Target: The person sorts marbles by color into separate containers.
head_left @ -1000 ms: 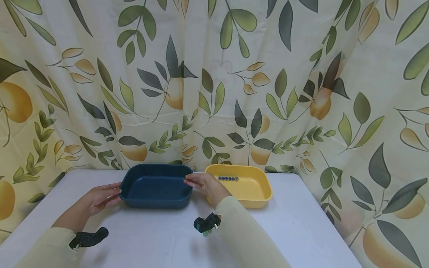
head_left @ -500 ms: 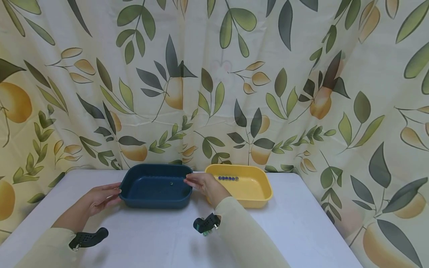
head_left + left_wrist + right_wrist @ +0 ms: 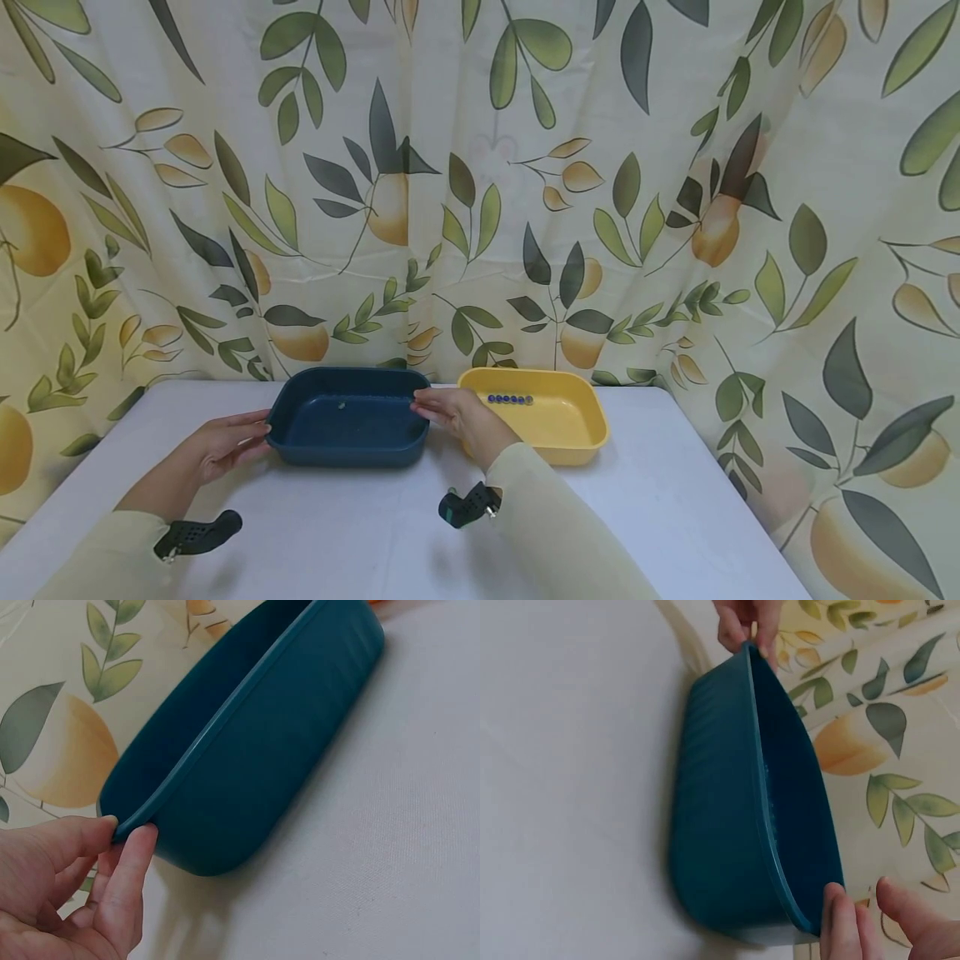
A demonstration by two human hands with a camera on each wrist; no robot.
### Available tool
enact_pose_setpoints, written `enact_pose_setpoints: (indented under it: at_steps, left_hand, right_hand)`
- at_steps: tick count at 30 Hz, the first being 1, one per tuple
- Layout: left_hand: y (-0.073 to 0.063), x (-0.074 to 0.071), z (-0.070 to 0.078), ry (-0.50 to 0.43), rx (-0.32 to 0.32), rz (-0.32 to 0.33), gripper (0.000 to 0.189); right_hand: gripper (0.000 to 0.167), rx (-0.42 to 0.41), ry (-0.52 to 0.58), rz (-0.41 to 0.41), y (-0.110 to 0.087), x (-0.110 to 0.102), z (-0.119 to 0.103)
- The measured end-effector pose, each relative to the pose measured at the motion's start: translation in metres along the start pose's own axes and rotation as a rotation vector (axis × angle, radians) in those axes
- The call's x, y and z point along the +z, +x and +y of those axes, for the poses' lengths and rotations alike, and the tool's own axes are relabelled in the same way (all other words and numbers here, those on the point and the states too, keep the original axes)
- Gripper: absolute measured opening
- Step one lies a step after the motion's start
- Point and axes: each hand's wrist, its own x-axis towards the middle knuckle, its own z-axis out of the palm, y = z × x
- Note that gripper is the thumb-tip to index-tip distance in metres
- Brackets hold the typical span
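Note:
A dark blue rectangular basin (image 3: 348, 456) stands on the table between my two hands. My left hand (image 3: 223, 446) pinches its left rim, the thumb inside and a finger (image 3: 129, 881) outside in the left wrist view. At the right rim is my right hand (image 3: 457, 412); its fingers (image 3: 838, 919) touch the end of the basin while the thumb (image 3: 904, 907) stands apart. Inside the basin lies one small pale green marble-like ball (image 3: 342, 406). Neither wrist view shows that ball, as the basin's wall hides it.
A yellow basin (image 3: 573, 454) stands close on the right, partly behind my right hand. Several small blue marbles (image 3: 510, 400) sit in a row inside it. White cloth covers the table (image 3: 322, 533), and a leaf-patterned curtain (image 3: 480, 308) hangs right behind both basins.
The small green ball was not visible one second ago, then appeared at the basin's right side. It has since moved left. Both hands keep their places.

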Motion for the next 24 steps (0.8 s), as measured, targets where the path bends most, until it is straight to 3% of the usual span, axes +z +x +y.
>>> enact_pose_setpoints:
  at_steps: [8,15,24]
  left_hand:
    - [0.001,0.000,-0.002,0.007,-0.004,0.017,0.048]
    - [0.001,0.000,0.000,0.028,-0.008,0.015,0.064]
    - [0.001,-0.001,0.000,0.001,0.005,-0.008,0.054]
  right_hand:
    - [0.033,0.034,-0.004,0.016,0.000,-0.004,-0.003]
    - [0.028,0.003,-0.143,-0.062,-0.013,-0.017,-0.004]
    - [0.033,-0.002,-0.338,-0.154,-0.043,-0.043,-0.005]
